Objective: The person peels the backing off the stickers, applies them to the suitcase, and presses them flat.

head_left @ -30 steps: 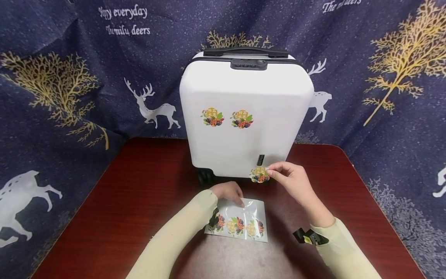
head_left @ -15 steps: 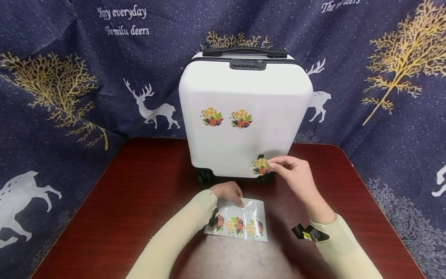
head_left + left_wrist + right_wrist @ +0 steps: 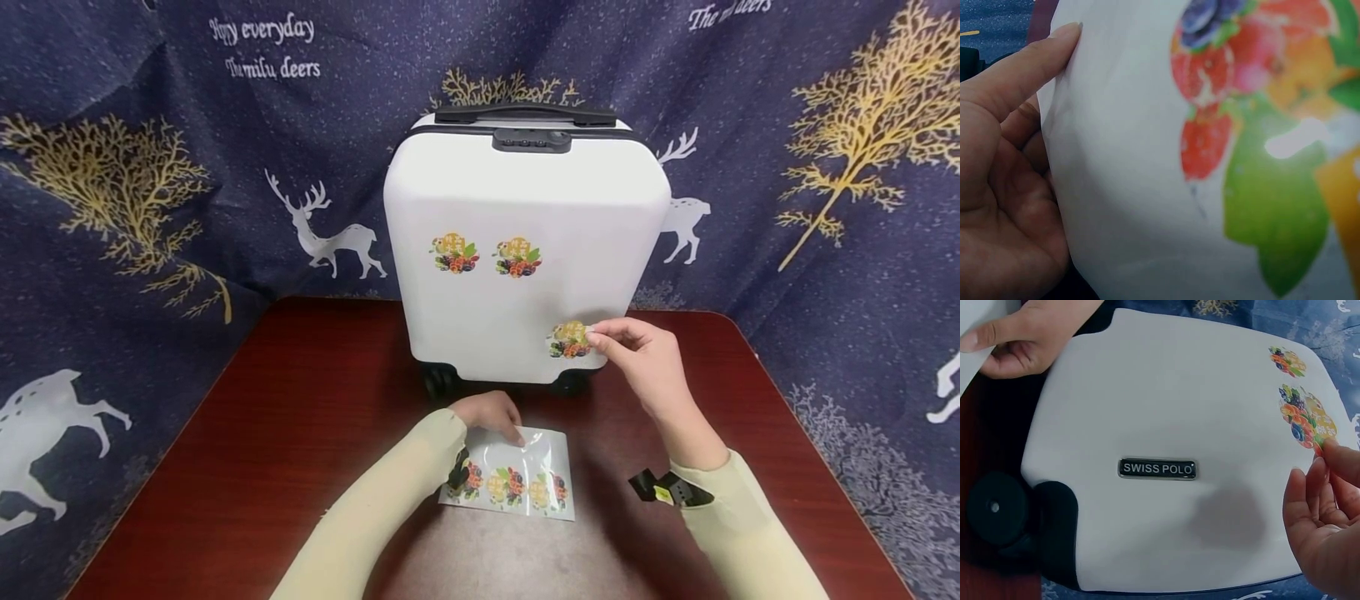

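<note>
My right hand (image 3: 648,358) pinches a fruit sticker (image 3: 568,340) by its right edge between thumb and fingertips. The sticker hangs in front of the lower right of a white suitcase (image 3: 487,321); whether it touches the shell I cannot tell. In the right wrist view, the pinched fruit sticker (image 3: 1304,415) shows berries and a yellow patch. Two matching stickers, one left (image 3: 454,253) and one right (image 3: 517,257), lie flat side by side on the suitcase front. My left hand (image 3: 491,412) holds a glossy sticker sheet (image 3: 555,450), thumb on top (image 3: 1041,65), fingers partly hidden beneath.
The suitcase stands upright on a dark red table (image 3: 330,400), with black wheels (image 3: 438,379) and a black top handle (image 3: 525,112). A SWISS POLO badge (image 3: 1157,469) sits low on its front. Behind hangs a blue deer-patterned cloth (image 3: 337,150).
My right hand has moved up and slightly right with the pinched sticker, which now covers the badge in the head view. The left hand and the sheet have stayed in place.
</note>
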Available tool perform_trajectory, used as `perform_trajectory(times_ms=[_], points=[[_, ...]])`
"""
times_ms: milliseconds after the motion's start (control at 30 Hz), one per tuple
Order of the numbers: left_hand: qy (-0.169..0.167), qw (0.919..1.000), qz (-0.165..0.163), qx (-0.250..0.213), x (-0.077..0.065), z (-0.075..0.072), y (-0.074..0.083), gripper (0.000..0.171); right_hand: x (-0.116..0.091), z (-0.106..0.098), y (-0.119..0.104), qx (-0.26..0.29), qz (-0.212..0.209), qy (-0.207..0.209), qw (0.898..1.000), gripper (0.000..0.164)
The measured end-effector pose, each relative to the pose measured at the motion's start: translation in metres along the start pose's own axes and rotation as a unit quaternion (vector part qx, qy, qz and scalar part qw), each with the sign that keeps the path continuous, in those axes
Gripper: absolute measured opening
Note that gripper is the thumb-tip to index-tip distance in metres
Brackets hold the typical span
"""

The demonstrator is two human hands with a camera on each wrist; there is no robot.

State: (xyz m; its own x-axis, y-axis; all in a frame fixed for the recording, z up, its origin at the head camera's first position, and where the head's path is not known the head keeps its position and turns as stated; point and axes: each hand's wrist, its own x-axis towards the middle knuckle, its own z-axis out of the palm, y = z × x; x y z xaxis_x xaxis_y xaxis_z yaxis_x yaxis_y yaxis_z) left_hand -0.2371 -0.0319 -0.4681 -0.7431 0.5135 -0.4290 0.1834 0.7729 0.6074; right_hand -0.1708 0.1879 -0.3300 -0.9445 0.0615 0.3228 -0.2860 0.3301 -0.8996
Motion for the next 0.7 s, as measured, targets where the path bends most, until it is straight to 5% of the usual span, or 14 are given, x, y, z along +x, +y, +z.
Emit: perform_trajectory(times_ms=[333, 533, 700], points=[[-0.005, 1.0000, 0.001, 0.004, -0.001, 0.000, 0.001, 0.014, 0.006, -0.003, -0.006, 0.032, 0.000, 0.022, 0.999, 0.005], [-0.003, 1.0000, -0.001, 0.009, -0.001, 0.000, 0.001, 0.015, 0.011, -0.006, -0.011, 0.057, -0.003, 0.035, 0.998, 0.029], [-0.002, 1.0000, 0.001, 0.005, -0.001, 0.000, 0.002, 0.014, 0.016, -0.008, -0.013, 0.065, -0.007, 0.037, 0.997, 0.034]])
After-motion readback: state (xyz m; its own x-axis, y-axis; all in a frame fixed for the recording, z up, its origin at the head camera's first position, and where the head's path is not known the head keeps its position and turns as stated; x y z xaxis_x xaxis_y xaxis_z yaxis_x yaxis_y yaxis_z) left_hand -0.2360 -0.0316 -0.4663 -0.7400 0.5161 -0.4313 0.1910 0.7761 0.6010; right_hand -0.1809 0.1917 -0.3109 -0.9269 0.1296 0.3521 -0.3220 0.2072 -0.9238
